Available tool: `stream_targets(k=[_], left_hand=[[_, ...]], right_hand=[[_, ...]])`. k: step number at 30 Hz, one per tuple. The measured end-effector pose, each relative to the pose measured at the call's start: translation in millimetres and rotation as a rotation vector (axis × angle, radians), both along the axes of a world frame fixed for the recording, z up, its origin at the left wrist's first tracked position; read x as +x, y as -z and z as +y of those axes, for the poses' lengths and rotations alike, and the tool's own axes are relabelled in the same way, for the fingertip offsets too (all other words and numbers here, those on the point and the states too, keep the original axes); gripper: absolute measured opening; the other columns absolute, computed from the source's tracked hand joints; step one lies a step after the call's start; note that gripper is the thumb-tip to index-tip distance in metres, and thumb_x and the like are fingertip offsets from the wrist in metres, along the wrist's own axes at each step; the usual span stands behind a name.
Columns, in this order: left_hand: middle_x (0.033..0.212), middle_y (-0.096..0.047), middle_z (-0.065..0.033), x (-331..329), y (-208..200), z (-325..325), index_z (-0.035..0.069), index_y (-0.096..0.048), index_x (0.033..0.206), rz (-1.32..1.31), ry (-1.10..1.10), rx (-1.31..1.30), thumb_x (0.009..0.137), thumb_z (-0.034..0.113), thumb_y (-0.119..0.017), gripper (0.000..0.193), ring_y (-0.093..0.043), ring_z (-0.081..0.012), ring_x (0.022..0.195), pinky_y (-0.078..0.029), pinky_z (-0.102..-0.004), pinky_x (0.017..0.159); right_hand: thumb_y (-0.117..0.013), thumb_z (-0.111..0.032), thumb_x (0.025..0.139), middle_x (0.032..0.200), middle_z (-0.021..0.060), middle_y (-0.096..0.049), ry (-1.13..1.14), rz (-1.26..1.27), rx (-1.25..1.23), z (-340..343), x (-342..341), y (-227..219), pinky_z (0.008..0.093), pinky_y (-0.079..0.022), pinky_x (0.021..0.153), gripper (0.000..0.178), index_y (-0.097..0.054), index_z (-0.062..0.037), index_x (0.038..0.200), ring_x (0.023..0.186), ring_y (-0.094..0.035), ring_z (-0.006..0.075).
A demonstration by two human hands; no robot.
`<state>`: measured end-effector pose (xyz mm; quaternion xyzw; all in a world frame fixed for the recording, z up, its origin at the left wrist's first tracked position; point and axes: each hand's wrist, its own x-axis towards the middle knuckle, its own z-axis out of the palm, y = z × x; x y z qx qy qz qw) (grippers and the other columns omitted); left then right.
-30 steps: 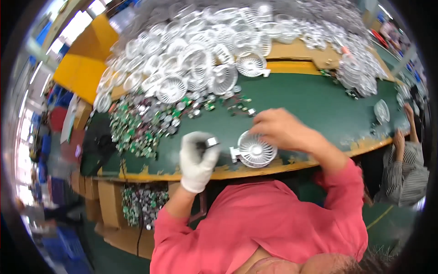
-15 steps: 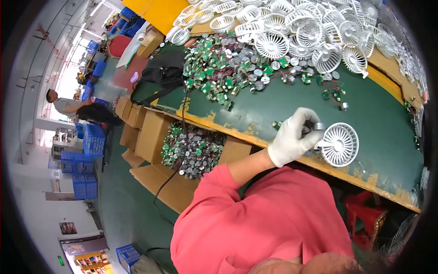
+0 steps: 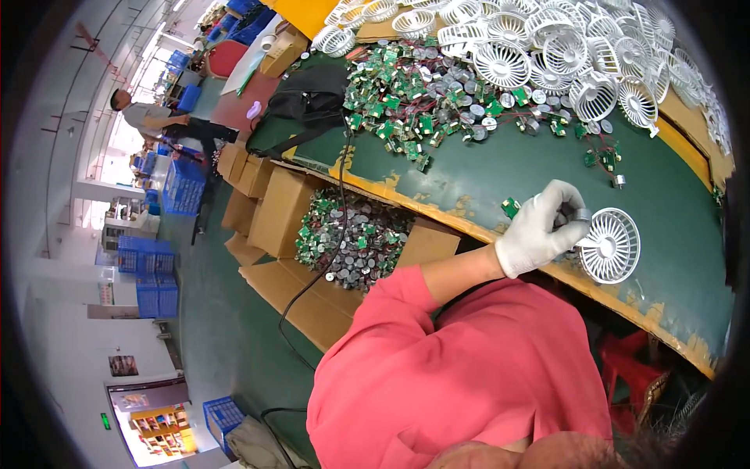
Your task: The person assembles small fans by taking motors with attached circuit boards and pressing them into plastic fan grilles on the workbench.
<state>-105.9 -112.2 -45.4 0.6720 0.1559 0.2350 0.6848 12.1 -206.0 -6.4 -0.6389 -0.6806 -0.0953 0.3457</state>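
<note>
My left hand (image 3: 543,228), in a white glove, is closed with its thumb and fingers around a small grey cylindrical motor (image 3: 580,215). Right beside the fingertips is a round white fan cage (image 3: 611,246) with radial ribs, near the front edge of the table. Whether the hand also touches the cage's neck cannot be made out. A small green circuit board (image 3: 510,207) shows just behind the glove. My right hand does not appear.
A heap of circuit boards and motors (image 3: 422,102) covers the green table (image 3: 469,176), with many white fan cages (image 3: 547,51) piled behind. Another motor with boards (image 3: 619,180) lies apart. Below the table edge stands a cardboard box (image 3: 281,211) of similar parts. A black cable (image 3: 312,273) hangs down.
The whole view has turned, so the table and its parts sit farther right. My left hand keeps its grip on the motor and is slightly closer to the fan cage.
</note>
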Motion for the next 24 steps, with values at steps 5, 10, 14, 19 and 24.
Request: stream_targets(k=[5,10,14,19,24], left_hand=[[0.088,-0.060,-0.0061,0.8,-1.1,0.5,0.000,-0.048,0.101,-0.008,0.001,0.038,0.080,0.009,-0.067,0.030,-0.059,-0.0089,0.074,-0.051,-0.0243,0.066],[0.088,-0.061,-0.0065,5.3,-0.4,0.0,-0.001,-0.048,0.101,-0.014,0.003,0.017,0.080,0.009,-0.066,0.030,-0.059,-0.0092,0.075,-0.051,-0.0247,0.067],[0.088,-0.061,-0.0069,2.5,3.0,-2.8,-0.002,-0.047,0.102,-0.008,0.018,-0.016,0.081,0.010,-0.066,0.030,-0.059,-0.0096,0.076,-0.051,-0.0250,0.067],[0.088,-0.061,-0.0073,0.9,0.7,1.1,-0.002,-0.047,0.101,-0.028,0.030,0.014,0.081,0.010,-0.066,0.030,-0.060,-0.0097,0.076,-0.051,-0.0249,0.067],[0.088,-0.062,-0.0070,-1.8,0.7,-0.8,-0.001,-0.049,0.101,-0.013,0.017,-0.008,0.080,0.012,-0.066,0.030,-0.060,-0.0110,0.077,-0.051,-0.0263,0.068]], right_hand=[[-0.059,-0.009,0.080,0.104,0.0106,-0.058,0.057,-0.035,0.001,-8.4,-6.3,0.2,0.0360,-0.047,0.080,0.027,-0.058,-0.0039,0.106,0.093,-0.057,0.0239],[-0.057,-0.009,0.081,0.103,0.0104,-0.058,0.127,-0.085,-0.002,-16.8,-4.4,1.1,0.0357,-0.047,0.080,0.026,-0.057,-0.0034,0.106,0.092,-0.056,0.0235],[-0.056,-0.009,0.081,0.103,0.0103,-0.057,0.185,-0.133,-0.002,-24.1,-5.2,-1.0,0.0354,-0.047,0.079,0.025,-0.057,-0.0031,0.105,0.091,-0.056,0.0232],[-0.055,-0.009,0.082,0.102,0.0102,-0.057,0.257,-0.211,0.013,-25.1,-4.4,-8.2,0.0351,-0.047,0.079,0.024,-0.056,-0.0026,0.105,0.091,-0.055,0.0229],[-0.053,-0.009,0.083,0.101,0.0101,-0.056,0.321,-0.295,0.023,-30.8,-0.8,-14.8,0.0347,-0.047,0.079,0.023,-0.056,-0.0022,0.105,0.090,-0.055,0.0225]])
